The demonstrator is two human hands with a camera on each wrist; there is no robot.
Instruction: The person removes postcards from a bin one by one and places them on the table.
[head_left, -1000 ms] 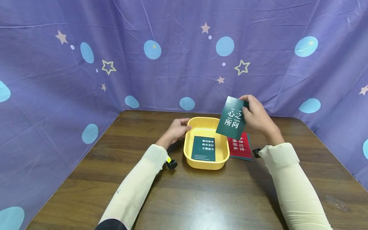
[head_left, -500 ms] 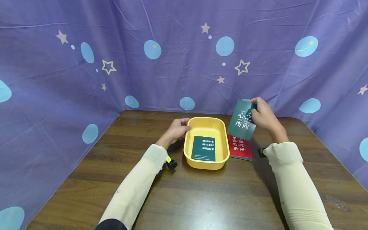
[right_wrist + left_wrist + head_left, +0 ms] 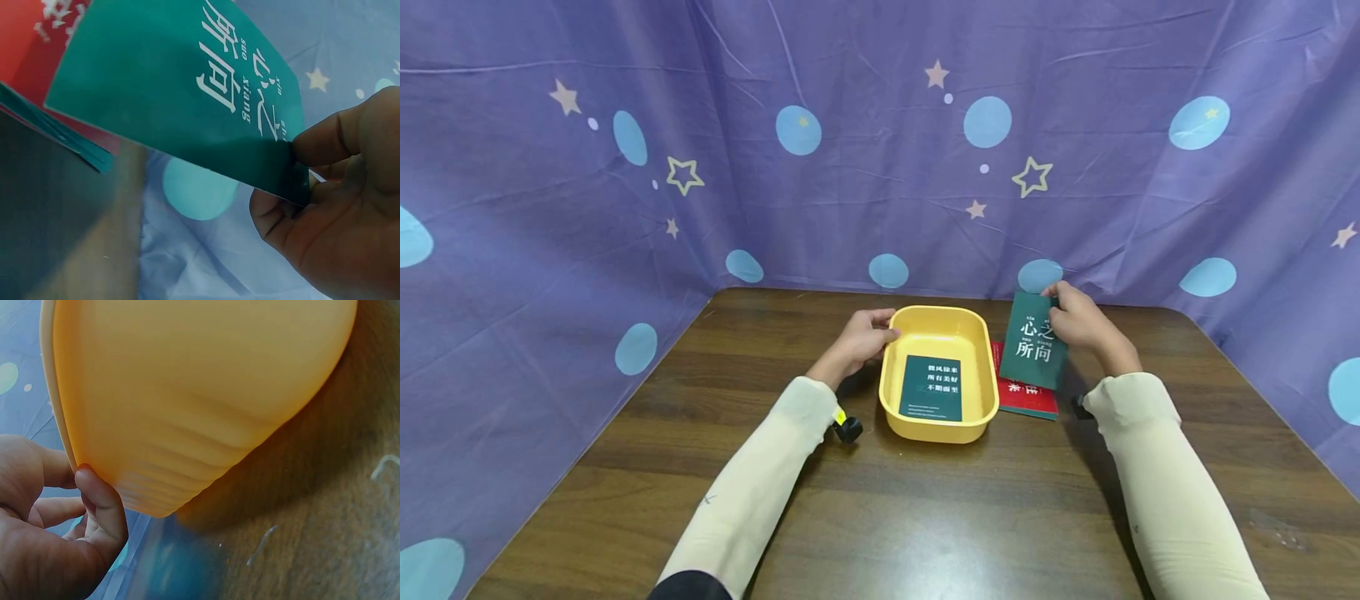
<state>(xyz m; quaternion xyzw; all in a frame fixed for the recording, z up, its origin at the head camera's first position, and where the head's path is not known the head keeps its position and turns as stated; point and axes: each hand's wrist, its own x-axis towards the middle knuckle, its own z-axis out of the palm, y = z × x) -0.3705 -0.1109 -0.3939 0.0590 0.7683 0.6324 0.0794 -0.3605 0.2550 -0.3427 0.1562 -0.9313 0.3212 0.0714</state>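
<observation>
My right hand (image 3: 1078, 319) pinches a dark green card (image 3: 156, 87) with white Chinese characters by its far right corner, between thumb and fingers. The card slants over a stack of cards with a red one (image 3: 1030, 402) on top and green edges below, just right of the yellow tray (image 3: 938, 432). In the right wrist view the held card's near edge stands apart from the stack. My left hand (image 3: 859, 340) grips the tray's far left rim, thumb and finger pinching it in the left wrist view. Inside the tray lies another green card (image 3: 931, 388) with white text.
All of this rests on a brown wooden table (image 3: 940, 517). A purple curtain (image 3: 865, 167) with stars and blue dots hangs behind the table's far edge and along the sides. A small transparent scrap (image 3: 1277, 528) lies at the table's right.
My right hand has moved the green card from above the tray's right rim rightward, then down over the red-topped stack. The left hand and tray have stayed put.
</observation>
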